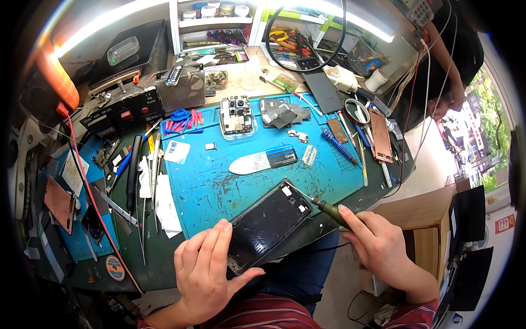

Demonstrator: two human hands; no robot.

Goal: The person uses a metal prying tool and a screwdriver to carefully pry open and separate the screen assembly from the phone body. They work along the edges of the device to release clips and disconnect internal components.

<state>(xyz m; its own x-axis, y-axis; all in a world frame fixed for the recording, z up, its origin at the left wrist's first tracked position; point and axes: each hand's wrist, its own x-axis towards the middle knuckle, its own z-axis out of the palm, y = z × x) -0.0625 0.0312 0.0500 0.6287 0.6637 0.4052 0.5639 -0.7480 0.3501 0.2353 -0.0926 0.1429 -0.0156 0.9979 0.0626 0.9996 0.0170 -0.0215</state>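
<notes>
My left hand (204,268) grips the lower left end of a black phone frame (268,222), fingers on its long edge and thumb near its bottom corner. The frame lies tilted over the front edge of the blue work mat (208,200). Small white patches show at its upper right end. In my right hand (378,244) is a green-handled soldering iron (331,213), its thin tip at the frame's upper right edge. Whether the tip touches cannot be told. Just beyond the frame lies a flat metal pry blade (255,163) with a dark blue and black grip.
A phone circuit board (236,116) sits on a clear tray at the mat's back. Nearby is a blue screwdriver (338,145). Tweezers (155,181) and a black-handled tool (133,172) lie left. A pink phone shell (381,134) lies right. Another person's arm (446,55) shows at upper right.
</notes>
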